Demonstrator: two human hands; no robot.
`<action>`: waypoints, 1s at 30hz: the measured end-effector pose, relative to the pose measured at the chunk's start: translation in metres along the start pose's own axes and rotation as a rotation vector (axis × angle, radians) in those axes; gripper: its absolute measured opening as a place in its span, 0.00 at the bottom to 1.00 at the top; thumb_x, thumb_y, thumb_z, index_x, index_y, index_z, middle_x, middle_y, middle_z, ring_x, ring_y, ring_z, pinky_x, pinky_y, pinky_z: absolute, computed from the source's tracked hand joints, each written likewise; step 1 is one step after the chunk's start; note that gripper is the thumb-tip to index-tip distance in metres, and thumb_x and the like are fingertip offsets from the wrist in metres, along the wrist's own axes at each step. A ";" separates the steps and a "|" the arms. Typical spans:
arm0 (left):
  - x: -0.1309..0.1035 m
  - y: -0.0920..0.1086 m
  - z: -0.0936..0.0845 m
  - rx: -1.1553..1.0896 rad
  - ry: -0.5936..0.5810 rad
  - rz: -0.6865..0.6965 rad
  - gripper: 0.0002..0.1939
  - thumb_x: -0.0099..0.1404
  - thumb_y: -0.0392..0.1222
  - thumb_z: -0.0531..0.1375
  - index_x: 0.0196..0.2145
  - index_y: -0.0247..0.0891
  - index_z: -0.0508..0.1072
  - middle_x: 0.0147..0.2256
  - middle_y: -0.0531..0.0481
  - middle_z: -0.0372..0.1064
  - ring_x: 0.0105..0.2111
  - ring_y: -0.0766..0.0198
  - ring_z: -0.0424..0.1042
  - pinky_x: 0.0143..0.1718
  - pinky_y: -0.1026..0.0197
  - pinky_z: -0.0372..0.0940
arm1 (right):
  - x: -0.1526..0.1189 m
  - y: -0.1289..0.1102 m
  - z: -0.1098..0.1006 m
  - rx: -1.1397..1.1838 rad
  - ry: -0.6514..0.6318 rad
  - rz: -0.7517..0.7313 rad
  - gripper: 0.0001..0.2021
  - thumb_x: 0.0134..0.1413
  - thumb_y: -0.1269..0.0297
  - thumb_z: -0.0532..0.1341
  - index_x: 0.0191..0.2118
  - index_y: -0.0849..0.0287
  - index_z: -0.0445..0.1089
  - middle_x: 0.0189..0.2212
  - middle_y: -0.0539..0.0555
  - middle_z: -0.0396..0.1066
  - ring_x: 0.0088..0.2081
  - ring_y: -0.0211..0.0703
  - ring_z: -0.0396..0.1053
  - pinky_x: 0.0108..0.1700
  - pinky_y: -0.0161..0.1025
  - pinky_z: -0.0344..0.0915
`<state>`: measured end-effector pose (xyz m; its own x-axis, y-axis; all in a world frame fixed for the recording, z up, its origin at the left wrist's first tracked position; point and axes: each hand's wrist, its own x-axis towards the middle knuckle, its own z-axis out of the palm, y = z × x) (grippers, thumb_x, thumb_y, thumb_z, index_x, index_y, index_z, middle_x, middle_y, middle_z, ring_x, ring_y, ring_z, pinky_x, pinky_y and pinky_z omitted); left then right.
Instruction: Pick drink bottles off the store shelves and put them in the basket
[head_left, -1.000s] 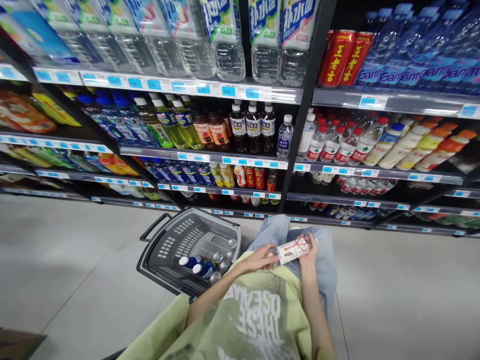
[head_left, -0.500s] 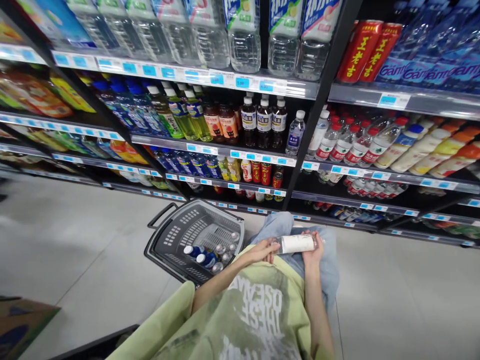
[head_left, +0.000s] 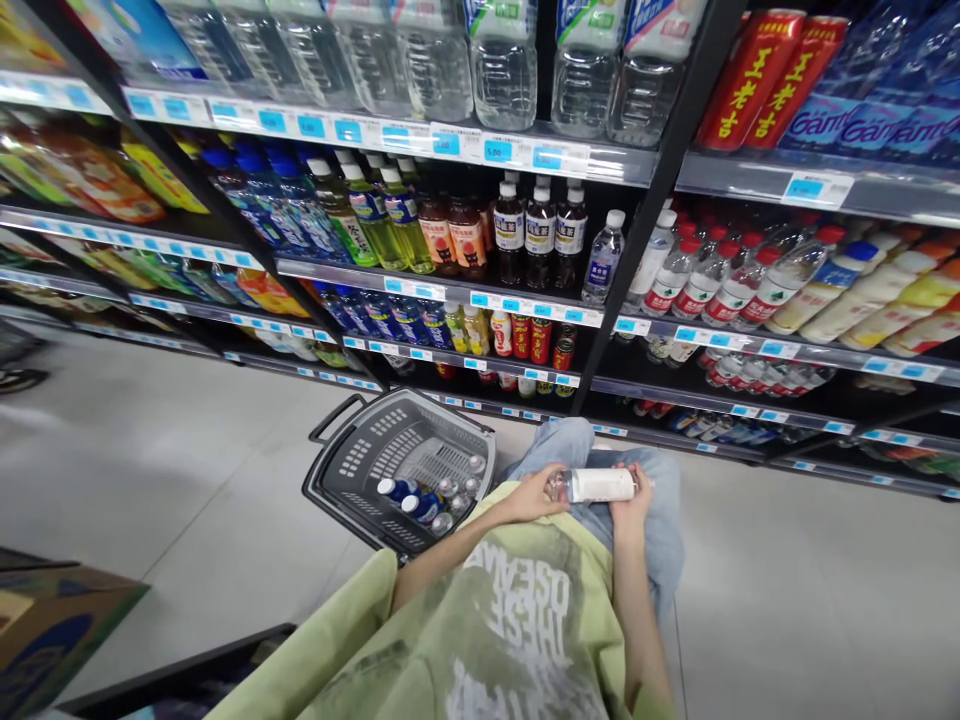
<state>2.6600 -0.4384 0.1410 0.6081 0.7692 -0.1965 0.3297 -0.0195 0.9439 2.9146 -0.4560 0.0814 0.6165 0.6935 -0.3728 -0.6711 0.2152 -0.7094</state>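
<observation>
From my end, using the basket (head_left: 341,480) as ref pt: the white-labelled bottle (head_left: 603,485) is to its right, lying approx. horizontal above the jeans (head_left: 660,560). L hand (head_left: 541,492) is curled round the end nearer the basket, R hand (head_left: 631,497) round the far end, so both are occupied w/ the same bottle, one per end. Can't tell which end has the cap; fingers hide too much. Looks like thin see-through plastic, prob. full, so I'd guess moderate wt., firm if sealed but w/ some give under a hard squeeze. Not fragile, though smooth & maybe slick if damp. Best hold for me: round the labelled middle w/ one hand, or both ends as now, light-to-med. pressure. Inside the basket: two blue bottles (head_left: 424,507) w/ white caps, & several see-through bottles (head_left: 442,523) on the side nearer the hands. Beyond the basket, the drinks shelf (head_left: 457,294); under it, the floor (head_left: 247,430).
</observation>
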 end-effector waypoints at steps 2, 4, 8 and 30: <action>-0.002 0.003 -0.003 0.092 -0.028 -0.018 0.40 0.56 0.53 0.71 0.64 0.40 0.69 0.39 0.49 0.83 0.39 0.51 0.81 0.45 0.54 0.73 | -0.003 -0.001 0.002 0.024 0.029 0.025 0.13 0.42 0.62 0.73 0.32 0.54 0.69 0.26 0.44 0.72 0.29 0.44 0.76 0.40 0.44 0.80; -0.002 0.007 -0.006 0.192 -0.043 -0.061 0.38 0.58 0.58 0.70 0.61 0.39 0.71 0.38 0.47 0.83 0.40 0.49 0.81 0.44 0.54 0.72 | -0.005 -0.003 0.003 0.037 0.031 0.034 0.14 0.43 0.61 0.73 0.33 0.54 0.70 0.27 0.44 0.73 0.31 0.45 0.77 0.42 0.46 0.80; -0.001 0.013 -0.010 0.204 -0.118 -0.160 0.32 0.65 0.67 0.63 0.52 0.35 0.75 0.30 0.47 0.81 0.33 0.50 0.80 0.34 0.57 0.68 | -0.009 -0.005 0.004 0.084 0.019 0.045 0.15 0.43 0.60 0.73 0.37 0.54 0.72 0.30 0.45 0.76 0.34 0.47 0.79 0.48 0.50 0.80; -0.003 0.007 -0.002 0.192 -0.071 0.038 0.41 0.59 0.54 0.72 0.66 0.37 0.69 0.37 0.47 0.79 0.35 0.50 0.79 0.39 0.55 0.70 | -0.013 -0.016 0.005 0.110 0.048 0.077 0.11 0.48 0.63 0.72 0.38 0.52 0.74 0.32 0.45 0.76 0.36 0.47 0.79 0.54 0.56 0.78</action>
<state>2.6589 -0.4396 0.1489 0.6699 0.7187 -0.1864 0.4328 -0.1740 0.8845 2.9151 -0.4655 0.1002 0.5788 0.6777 -0.4535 -0.7565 0.2388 -0.6088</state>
